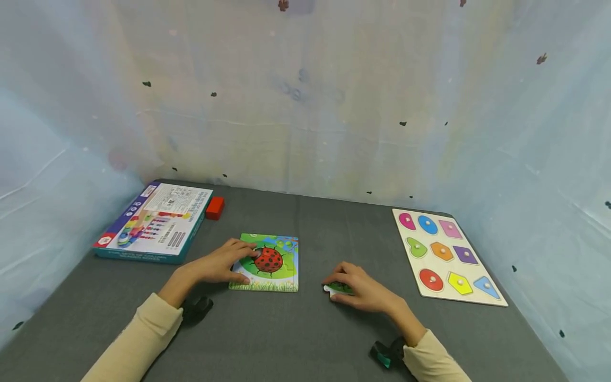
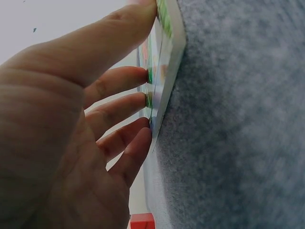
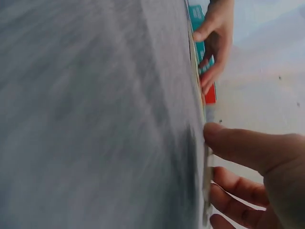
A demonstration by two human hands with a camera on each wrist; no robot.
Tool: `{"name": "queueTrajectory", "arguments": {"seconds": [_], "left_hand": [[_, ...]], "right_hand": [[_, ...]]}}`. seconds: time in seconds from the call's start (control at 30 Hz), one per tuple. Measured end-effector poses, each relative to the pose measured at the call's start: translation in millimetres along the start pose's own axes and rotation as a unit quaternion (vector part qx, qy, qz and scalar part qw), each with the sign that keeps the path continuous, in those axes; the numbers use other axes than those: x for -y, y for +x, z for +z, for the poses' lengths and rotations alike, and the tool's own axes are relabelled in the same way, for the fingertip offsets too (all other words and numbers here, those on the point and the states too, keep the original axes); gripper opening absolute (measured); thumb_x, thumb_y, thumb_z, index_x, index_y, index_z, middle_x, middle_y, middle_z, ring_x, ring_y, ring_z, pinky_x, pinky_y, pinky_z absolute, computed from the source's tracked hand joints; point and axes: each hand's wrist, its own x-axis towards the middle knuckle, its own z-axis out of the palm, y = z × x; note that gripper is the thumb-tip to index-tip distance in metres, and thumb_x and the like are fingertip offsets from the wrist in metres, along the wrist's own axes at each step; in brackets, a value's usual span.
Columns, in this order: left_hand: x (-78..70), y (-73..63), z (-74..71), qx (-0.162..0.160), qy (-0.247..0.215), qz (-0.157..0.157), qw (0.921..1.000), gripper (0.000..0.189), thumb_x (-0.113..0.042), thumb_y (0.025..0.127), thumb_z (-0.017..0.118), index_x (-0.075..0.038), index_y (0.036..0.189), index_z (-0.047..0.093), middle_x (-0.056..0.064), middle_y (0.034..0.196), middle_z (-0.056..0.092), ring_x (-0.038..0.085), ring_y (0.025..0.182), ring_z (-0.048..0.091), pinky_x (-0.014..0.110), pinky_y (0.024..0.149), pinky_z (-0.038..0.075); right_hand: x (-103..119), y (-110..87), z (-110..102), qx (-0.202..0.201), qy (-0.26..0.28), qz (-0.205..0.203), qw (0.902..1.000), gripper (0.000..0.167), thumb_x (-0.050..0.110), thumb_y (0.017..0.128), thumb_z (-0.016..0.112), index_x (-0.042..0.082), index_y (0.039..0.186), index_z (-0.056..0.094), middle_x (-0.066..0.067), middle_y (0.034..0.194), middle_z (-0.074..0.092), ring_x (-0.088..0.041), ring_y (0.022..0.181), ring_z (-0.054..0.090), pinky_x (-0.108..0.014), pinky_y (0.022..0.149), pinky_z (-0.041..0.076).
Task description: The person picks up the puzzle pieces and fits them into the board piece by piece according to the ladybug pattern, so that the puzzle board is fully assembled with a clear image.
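A square jigsaw puzzle [image 1: 281,281] with a red ladybug on a green and blue scene lies flat on the table. My left hand [image 1: 224,262] rests on its left side, thumb near the lower edge and fingertips touching the picture. In the left wrist view, the left hand's [image 2: 90,129] fingers are spread against the board's face. To the puzzle's right, my right hand [image 1: 360,289] holds a green and white puzzle piece [image 1: 340,288] low at the tabletop, partly hidden under the fingers. From the right wrist, the right hand's [image 3: 257,171] thumb and fingers touch that thin piece.
A boxed toy [image 1: 157,220] lies at the back left with a red block [image 1: 215,208] beside it. On the right is a wooden shape board [image 1: 431,249] with several colored knobbed shapes. Pale sheets [image 1: 305,116] hang behind the grey table [image 1: 267,339].
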Motion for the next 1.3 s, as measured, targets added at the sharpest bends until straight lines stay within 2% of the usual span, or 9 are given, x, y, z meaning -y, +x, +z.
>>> {"name": "queueTrajectory", "arguments": {"seconds": [0.13, 0.27, 0.47, 0.63, 0.8, 1.03, 1.3], "left_hand": [[0.1, -1.2, 0.1, 0.003, -0.001, 0.0, 1.0, 0.066, -0.039, 0.08, 0.071, -0.004, 0.132, 0.05, 0.019, 0.142, 0.039, 0.035, 0.126, 0.03, 0.055, 0.099, 0.031], [-0.2, -1.9, 0.3, 0.003, 0.0, -0.004, 1.0, 0.067, -0.04, 0.08, 0.071, -0.004, 0.133, 0.05, 0.018, 0.142, 0.038, 0.036, 0.127, 0.03, 0.055, 0.099, 0.031], [-1.0, -1.4, 0.3, 0.0, 0.001, -0.01, 0.9999, 0.065, -0.039, 0.08, 0.071, -0.005, 0.132, 0.051, 0.017, 0.142, 0.039, 0.034, 0.126, 0.031, 0.054, 0.099, 0.031], [-1.9, 0.3, 1.2, 0.001, -0.003, -0.005, 1.0, 0.064, -0.039, 0.081, 0.07, -0.004, 0.131, 0.051, 0.018, 0.142, 0.039, 0.034, 0.125, 0.031, 0.054, 0.099, 0.032], [-1.8, 0.4, 2.3, 0.005, -0.005, -0.003, 1.0, 0.063, -0.038, 0.081, 0.07, -0.004, 0.131, 0.051, 0.018, 0.142, 0.038, 0.034, 0.126, 0.031, 0.054, 0.099, 0.032], [-1.4, -1.0, 1.2, 0.008, -0.009, -0.011, 0.9999, 0.064, -0.04, 0.082, 0.07, -0.005, 0.131, 0.051, 0.017, 0.143, 0.038, 0.034, 0.127, 0.03, 0.054, 0.1, 0.031], [-2.4, -0.5, -0.6, 0.005, -0.015, -0.026, 0.9995, 0.057, -0.046, 0.089, 0.058, -0.009, 0.131, 0.052, 0.012, 0.143, 0.039, 0.03, 0.128, 0.03, 0.053, 0.101, 0.031]], "right_hand": [[11, 20.9, 3, -0.02, -0.013, -0.028, 0.9993, 0.027, 0.022, 0.088, 0.065, 0.014, 0.114, 0.063, -0.001, 0.102, 0.051, -0.013, 0.08, 0.046, -0.023, 0.07, 0.039], [23, 48.3, 8, -0.029, -0.025, -0.041, 0.9984, 0.027, 0.022, 0.089, 0.064, 0.012, 0.115, 0.062, -0.002, 0.105, 0.05, -0.013, 0.083, 0.047, -0.024, 0.071, 0.04], [35, 90.9, 25, -0.024, -0.064, -0.05, 0.9964, 0.03, 0.027, 0.09, 0.063, 0.013, 0.116, 0.062, -0.002, 0.106, 0.051, -0.009, 0.083, 0.045, -0.022, 0.071, 0.04], [38, 116.2, 40, -0.012, -0.066, -0.057, 0.9961, 0.032, 0.028, 0.09, 0.063, 0.014, 0.118, 0.062, -0.003, 0.111, 0.055, -0.009, 0.088, 0.047, -0.02, 0.074, 0.04], [41, 128.3, 48, -0.006, -0.055, -0.06, 0.9967, 0.032, 0.028, 0.09, 0.063, 0.012, 0.118, 0.063, -0.003, 0.113, 0.058, -0.012, 0.093, 0.05, -0.021, 0.078, 0.041], [41, 134.8, 57, -0.023, -0.05, -0.059, 0.9967, 0.034, 0.03, 0.086, 0.068, 0.01, 0.113, 0.064, -0.002, 0.105, 0.061, -0.011, 0.09, 0.053, -0.02, 0.08, 0.041], [45, 137.4, 59, -0.048, -0.032, -0.085, 0.9947, 0.033, 0.029, 0.083, 0.071, 0.009, 0.108, 0.065, -0.002, 0.1, 0.061, -0.012, 0.086, 0.055, -0.021, 0.078, 0.041]]}}
